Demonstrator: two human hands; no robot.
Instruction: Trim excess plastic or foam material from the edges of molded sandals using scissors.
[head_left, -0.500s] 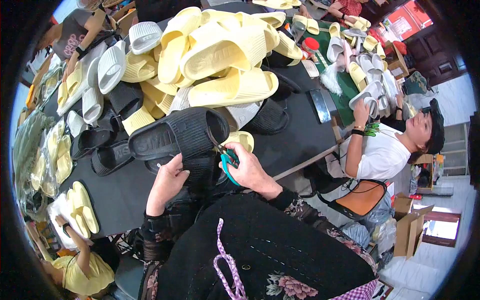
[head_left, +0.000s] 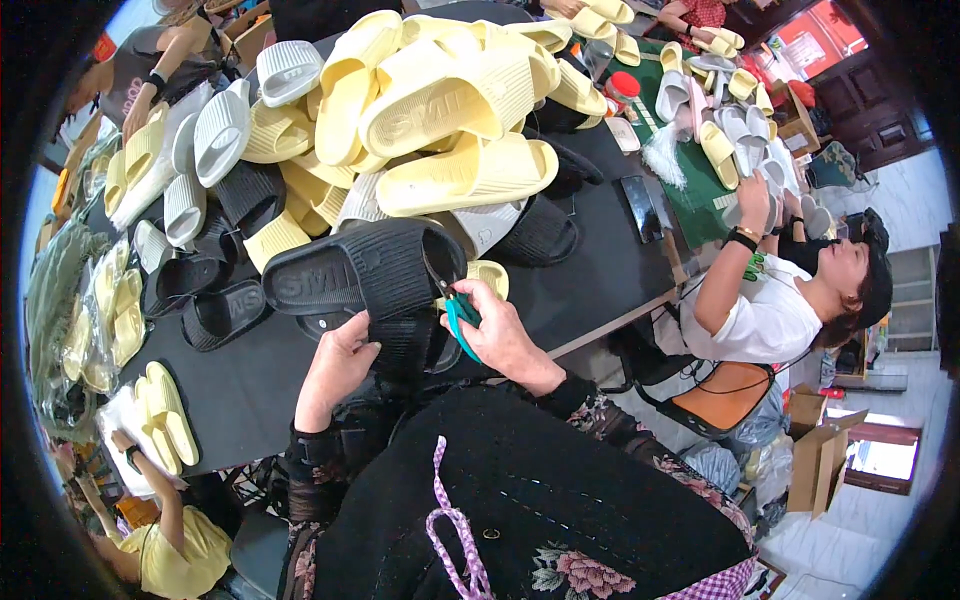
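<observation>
My left hand [head_left: 340, 372] grips a pair of black slides from the near side, thumb against the sole's edge. The upper slide [head_left: 405, 280] lies with its strap toward the right; the lower slide [head_left: 402, 345] is partly covered beneath it. In my right hand [head_left: 503, 345] are small scissors [head_left: 460, 326] with teal handles. Their blades reach to the opening at the right end of the upper slide's strap; whether they touch the rubber I cannot tell. Beyond my hands rises a heap of pale yellow slides [head_left: 450, 105], with a few grey and black ones among them.
Black slides [head_left: 222, 314] and grey ones [head_left: 185, 210] lie left on the dark table [head_left: 250, 400]. A phone [head_left: 641, 208] rests near the right edge. A co-worker in white [head_left: 760, 305] sits at right beside a green mat [head_left: 690, 205]; other people work left and far.
The upper black slide and the scissors have shifted slightly, the slide a little to the right. The co-worker at right has raised their hands and moved them farther over the mat.
</observation>
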